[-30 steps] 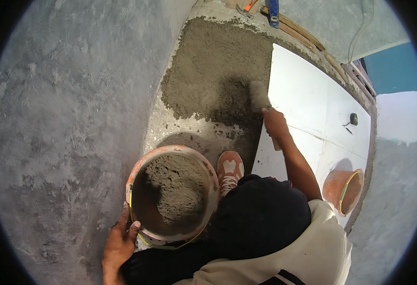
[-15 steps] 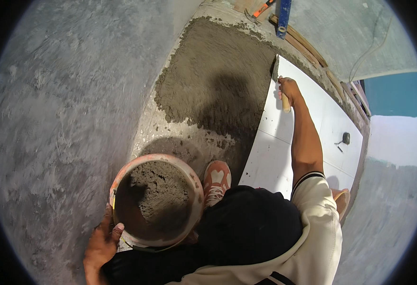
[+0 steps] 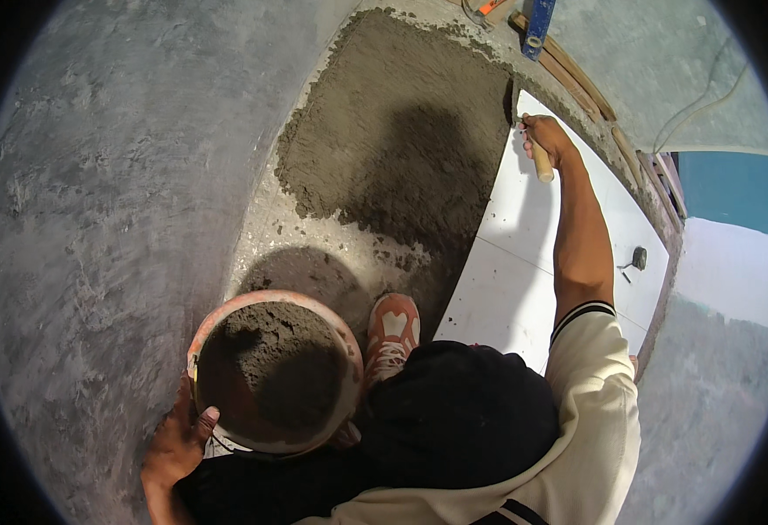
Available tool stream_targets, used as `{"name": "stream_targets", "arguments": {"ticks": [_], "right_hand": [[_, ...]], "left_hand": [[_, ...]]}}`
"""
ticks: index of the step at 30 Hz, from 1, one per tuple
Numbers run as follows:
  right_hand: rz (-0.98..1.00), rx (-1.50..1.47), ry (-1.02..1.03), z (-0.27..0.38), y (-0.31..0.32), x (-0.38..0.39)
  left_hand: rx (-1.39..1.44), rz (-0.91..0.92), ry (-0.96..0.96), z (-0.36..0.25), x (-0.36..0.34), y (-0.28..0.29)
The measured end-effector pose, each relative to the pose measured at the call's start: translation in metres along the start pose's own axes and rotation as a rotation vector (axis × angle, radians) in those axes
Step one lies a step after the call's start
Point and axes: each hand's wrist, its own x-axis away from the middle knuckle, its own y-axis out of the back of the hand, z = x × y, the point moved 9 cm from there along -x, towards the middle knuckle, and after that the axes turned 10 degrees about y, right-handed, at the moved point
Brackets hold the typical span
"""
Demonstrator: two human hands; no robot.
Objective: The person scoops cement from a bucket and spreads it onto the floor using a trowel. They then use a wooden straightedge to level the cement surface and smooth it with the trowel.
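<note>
Grey plastered wall (image 3: 122, 219) bounds the work area on my left. Nearest to me, my left hand (image 3: 178, 440) is at the left side of a round bucket (image 3: 351, 359) containing wet mortar (image 3: 289, 346). Its thumb lies at the rim; the other fingers are partly hidden, and I cannot tell whether they pinch the bucket wall. One orange-and-white shoe (image 3: 393, 325) stands just right of the bucket.

Ahead, my right hand (image 3: 548, 140) reaches out with its fingers closed around a trowel (image 3: 543, 164). Handle axis: butt toward me and slightly right, blade forward and left of the fingers. Blade position: nearly edge-on, along the boundary between the white tiles (image 3: 520, 223) and the mortar bed (image 3: 401, 96). Blade contact with either cannot be confirmed. Relative to these fingers, the bed lies left; the tiles lie beneath and right. My right hand is nearer the bed; the left is well apart.

Beyond the tiles: wooden strips (image 3: 568, 83), a blue level (image 3: 538, 26), an orange-handled hammer (image 3: 491, 7).
</note>
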Motion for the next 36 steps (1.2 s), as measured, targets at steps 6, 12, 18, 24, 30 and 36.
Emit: {"name": "stream_targets", "arguments": {"ticks": [6,12,18,24,30,36], "right_hand": [[0.007,0.040,-0.021,-0.033,-0.040,0.085],[0.045,0.067,-0.046,-0.071,-0.107,0.236],[-0.035,0.283,-0.080,-0.058,-0.106,0.297],[0.004,0.539,0.089,-0.034,-0.047,0.155],[0.264,0.661,0.027,-0.008,-0.067,0.151],[0.248,0.812,0.001,0.006,-0.116,0.274]], "left_hand": [[-0.065,-0.044,-0.078,-0.002,0.006,0.000],[-0.071,-0.036,-0.064,-0.006,0.012,-0.001],[-0.094,-0.102,-0.160,0.000,0.019,-0.001],[-0.024,-0.075,-0.157,-0.014,0.023,0.003],[0.016,-0.093,-0.192,-0.007,0.018,-0.001],[0.009,-0.063,-0.149,-0.003,0.021,-0.002]]}}
